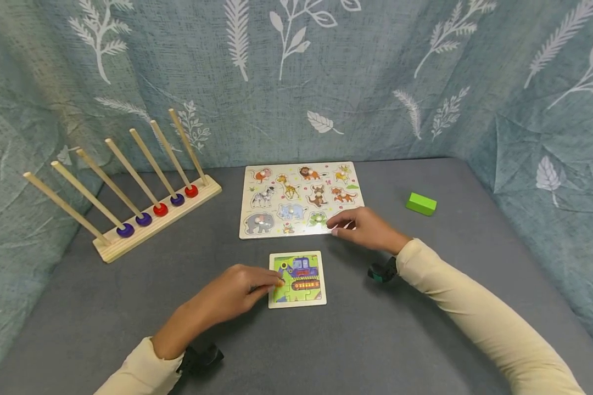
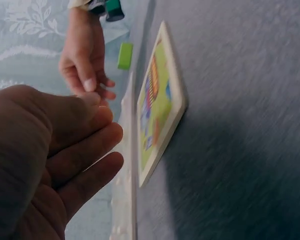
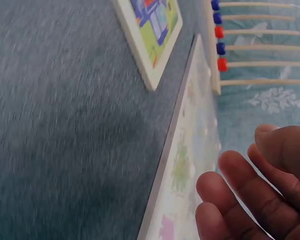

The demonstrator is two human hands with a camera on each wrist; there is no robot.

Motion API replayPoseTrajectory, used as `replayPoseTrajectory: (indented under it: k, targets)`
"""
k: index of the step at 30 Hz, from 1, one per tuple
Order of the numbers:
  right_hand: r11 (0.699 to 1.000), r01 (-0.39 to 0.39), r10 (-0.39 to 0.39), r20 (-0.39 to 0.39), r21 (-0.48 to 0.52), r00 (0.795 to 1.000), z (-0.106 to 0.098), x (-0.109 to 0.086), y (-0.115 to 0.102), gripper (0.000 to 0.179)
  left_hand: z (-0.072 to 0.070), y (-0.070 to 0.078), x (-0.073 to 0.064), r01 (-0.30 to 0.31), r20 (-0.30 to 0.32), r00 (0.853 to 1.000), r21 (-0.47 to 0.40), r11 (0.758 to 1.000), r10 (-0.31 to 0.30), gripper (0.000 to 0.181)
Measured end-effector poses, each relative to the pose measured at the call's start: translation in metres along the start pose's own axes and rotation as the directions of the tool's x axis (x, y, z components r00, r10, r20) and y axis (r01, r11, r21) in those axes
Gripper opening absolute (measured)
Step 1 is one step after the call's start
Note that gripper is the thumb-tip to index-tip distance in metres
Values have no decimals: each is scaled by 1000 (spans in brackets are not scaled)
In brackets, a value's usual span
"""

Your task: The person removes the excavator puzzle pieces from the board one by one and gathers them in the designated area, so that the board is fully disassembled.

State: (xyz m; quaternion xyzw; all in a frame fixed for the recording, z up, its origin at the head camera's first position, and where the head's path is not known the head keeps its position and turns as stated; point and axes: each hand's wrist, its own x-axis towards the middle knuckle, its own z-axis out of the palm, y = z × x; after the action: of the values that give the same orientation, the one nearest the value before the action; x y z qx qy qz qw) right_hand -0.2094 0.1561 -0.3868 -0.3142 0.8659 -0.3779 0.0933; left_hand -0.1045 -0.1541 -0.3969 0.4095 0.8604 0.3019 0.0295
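Note:
A small square jigsaw puzzle (image 1: 312, 263) of a blue digger on green lies in its pale wooden frame on the table. My left hand (image 1: 237, 291) hovers over the puzzle's left edge. In the left wrist view its thumb and index fingertips come together, the other fingers loosely bent, with nothing seen in them. A wooden peg board (image 1: 303, 189) with animal pieces lies behind the puzzle. Over its near right corner is my right hand (image 1: 368, 227), fingers relaxed and slightly curved. The right wrist view shows those fingers (image 3: 250, 185) spread, holding nothing, with the peg board beyond them.
At the left stands a wooden rack (image 1: 160, 222) with several upright rods, some carrying a red or blue ring at the base. A green block (image 1: 421, 204) lies right of the peg board. A patterned curtain (image 1: 296, 82) hangs behind the grey table (image 1: 356, 340).

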Motion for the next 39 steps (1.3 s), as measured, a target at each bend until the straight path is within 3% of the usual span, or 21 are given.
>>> replayPoseTrajectory:
  k: [11,24,34,39]
  targets:
    - [992,14,-19,43,122,999,19,1,-13,23,15,4,4,-41,196,979,-93,995,59,40]
    - [977,46,-81,161,210,984,41,12,-18,25,19,5,9,-82,190,978,-8,997,82,38]
    - [965,93,-167,301,245,939,55,21,-21,27,23,2,13,-74,247,964,-104,992,98,44]
    - [971,104,-171,319,218,932,59,26,-23,28,24,0,12,-44,279,958,-96,994,69,42]
